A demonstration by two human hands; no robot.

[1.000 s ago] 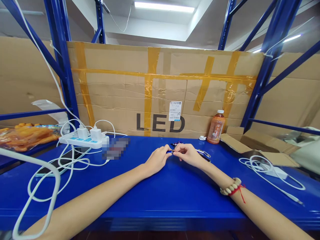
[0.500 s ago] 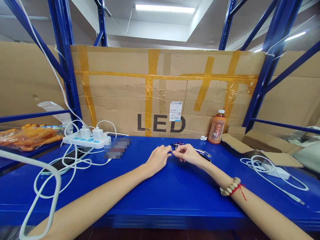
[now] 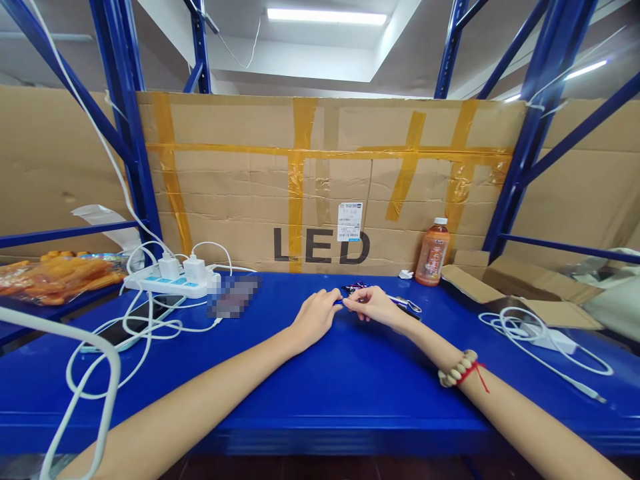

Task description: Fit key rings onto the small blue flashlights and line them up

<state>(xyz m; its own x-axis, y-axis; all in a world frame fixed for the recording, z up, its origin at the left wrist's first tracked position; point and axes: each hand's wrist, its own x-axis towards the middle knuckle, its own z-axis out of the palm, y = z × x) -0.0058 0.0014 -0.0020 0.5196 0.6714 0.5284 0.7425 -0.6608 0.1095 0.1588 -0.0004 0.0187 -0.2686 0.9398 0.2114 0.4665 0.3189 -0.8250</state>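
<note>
My left hand (image 3: 315, 315) and my right hand (image 3: 374, 306) meet fingertip to fingertip over the blue table (image 3: 320, 393), far from me. Both pinch a small blue object (image 3: 340, 302) between them; it is too small to name. Just behind the right hand lie small dark pieces (image 3: 353, 289) and a silvery metal item (image 3: 410, 306). A bead bracelet with a red string (image 3: 459, 370) sits on my right wrist.
A white power strip (image 3: 167, 285) with chargers and looping white cables (image 3: 145, 327) lies left, over a phone (image 3: 125, 325). An orange drink bottle (image 3: 433, 253) stands at the cardboard wall marked LED (image 3: 320, 187). An open cardboard box (image 3: 520, 297) and another white cable (image 3: 540, 340) lie right.
Hands stay pinched together at the same spot; only the camera view shifts slightly.
</note>
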